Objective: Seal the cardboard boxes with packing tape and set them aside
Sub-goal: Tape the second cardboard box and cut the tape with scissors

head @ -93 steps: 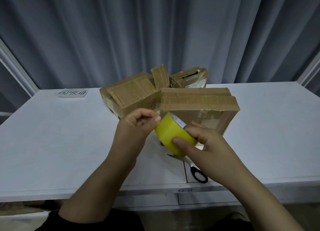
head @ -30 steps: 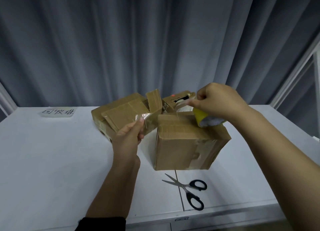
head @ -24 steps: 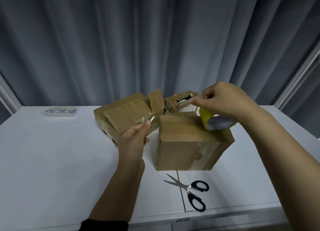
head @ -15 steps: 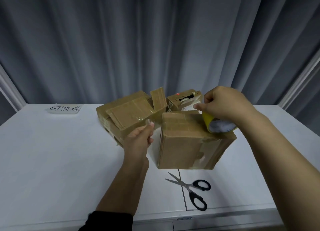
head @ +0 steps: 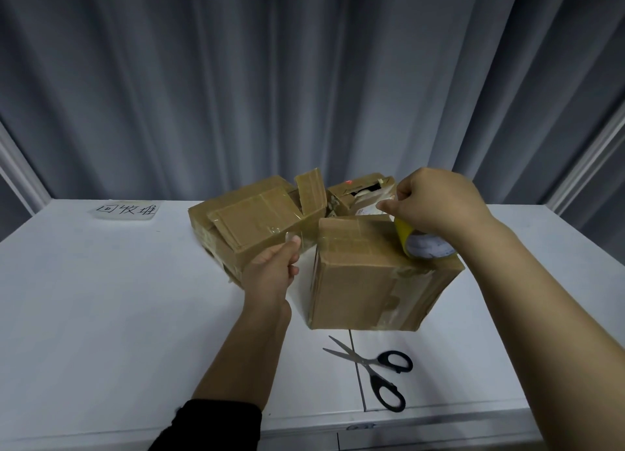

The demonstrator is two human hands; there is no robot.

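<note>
A brown cardboard box [head: 358,281] stands on the white table [head: 101,298] in front of me. My right hand [head: 436,202] grips the yellow tape roll [head: 419,244], which rests on the box's top right part. A clear strip of tape [head: 338,234] runs from the roll leftward across the box top. My left hand [head: 274,268] pinches the strip's free end just left of the box's upper left edge.
Two more cardboard boxes sit behind: a larger one [head: 250,220] with a raised flap at left, a small one [head: 362,193] at the back. Black-handled scissors [head: 378,373] lie near the table's front edge. A handwritten paper label [head: 126,210] lies at back left.
The roll went from in front of me, held by both hands, onto the box top. The strip was pulled out leftward, and my left hand has lowered its end toward the box.
</note>
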